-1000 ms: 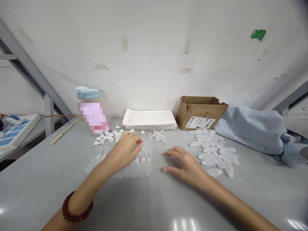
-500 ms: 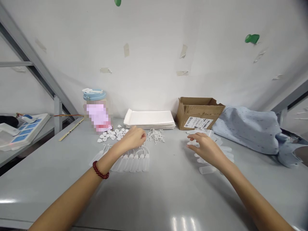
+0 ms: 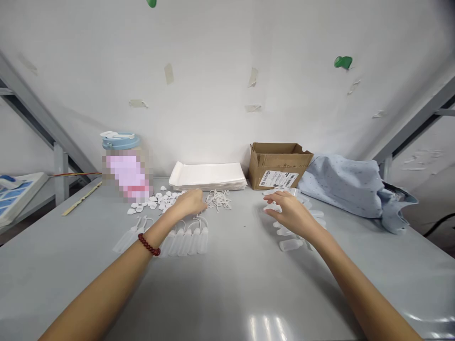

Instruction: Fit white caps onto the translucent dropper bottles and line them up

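My left hand [image 3: 191,202], a red beaded bracelet at its wrist, is closed just left of a tangled pile of short white loops [image 3: 219,200]. Its fingertips point down and away from me, so whatever they may hold is hidden. Below that forearm lies a row of translucent plastic tubes [image 3: 183,242] with white loops at their tops. Behind the left hand are scattered small white caps [image 3: 152,202]. My right hand [image 3: 292,211] hovers over loose translucent tubes [image 3: 290,244], its thumb and fingers apart with nothing seen between them; it partly covers these tubes.
A stack of white padded envelopes [image 3: 209,176] lies against the wall, beside an open cardboard box [image 3: 279,166]. Light-blue cloth [image 3: 341,187] is bunched at the right. At the back left stands a blue-lidded container [image 3: 120,141], near a thin wooden strip [image 3: 81,199].
The whole view has shifted, so everything sits further left. My left hand is slightly nearer the pile of loops, still closed. My right hand stays open over the loose tubes.
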Demonstrator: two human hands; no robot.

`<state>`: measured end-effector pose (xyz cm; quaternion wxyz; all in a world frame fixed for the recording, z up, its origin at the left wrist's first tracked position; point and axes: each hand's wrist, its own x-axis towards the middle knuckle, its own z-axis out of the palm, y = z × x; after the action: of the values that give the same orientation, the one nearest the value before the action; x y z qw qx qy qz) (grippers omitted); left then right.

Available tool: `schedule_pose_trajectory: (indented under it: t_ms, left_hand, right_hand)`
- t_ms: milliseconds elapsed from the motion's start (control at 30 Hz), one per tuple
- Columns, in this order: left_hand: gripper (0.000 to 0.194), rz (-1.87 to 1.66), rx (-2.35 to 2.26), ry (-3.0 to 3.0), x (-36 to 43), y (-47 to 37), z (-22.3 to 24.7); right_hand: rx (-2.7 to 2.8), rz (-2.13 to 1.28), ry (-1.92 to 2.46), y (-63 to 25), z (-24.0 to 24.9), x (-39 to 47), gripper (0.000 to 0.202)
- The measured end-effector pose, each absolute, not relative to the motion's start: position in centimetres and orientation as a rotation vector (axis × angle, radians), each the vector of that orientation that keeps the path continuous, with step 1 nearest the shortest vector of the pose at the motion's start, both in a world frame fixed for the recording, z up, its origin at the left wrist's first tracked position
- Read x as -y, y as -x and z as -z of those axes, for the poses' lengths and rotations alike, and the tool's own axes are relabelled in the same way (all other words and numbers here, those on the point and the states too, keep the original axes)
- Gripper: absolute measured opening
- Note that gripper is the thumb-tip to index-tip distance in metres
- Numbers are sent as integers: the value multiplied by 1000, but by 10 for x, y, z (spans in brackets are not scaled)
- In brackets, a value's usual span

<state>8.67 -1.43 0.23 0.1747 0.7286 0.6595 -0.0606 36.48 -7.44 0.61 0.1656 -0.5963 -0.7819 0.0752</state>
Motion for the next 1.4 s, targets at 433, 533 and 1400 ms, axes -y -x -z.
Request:
schedule_pose_trajectory:
  t_ms: [433,533,1400]
  left_hand:
    - [17,-461,-1896,-2211,11,-85,-30]
    - [13,-560,-1831,-2281,18,-86,-29]
    - [15,-956,-1611,-2390,38,-70,-13]
  right_hand:
    - [2244,-168,1695,-366,-6,72,18]
    - [2250,-156,1731,-366,-6,72,18]
    - [2405,-63,1699,-377,20,60,27]
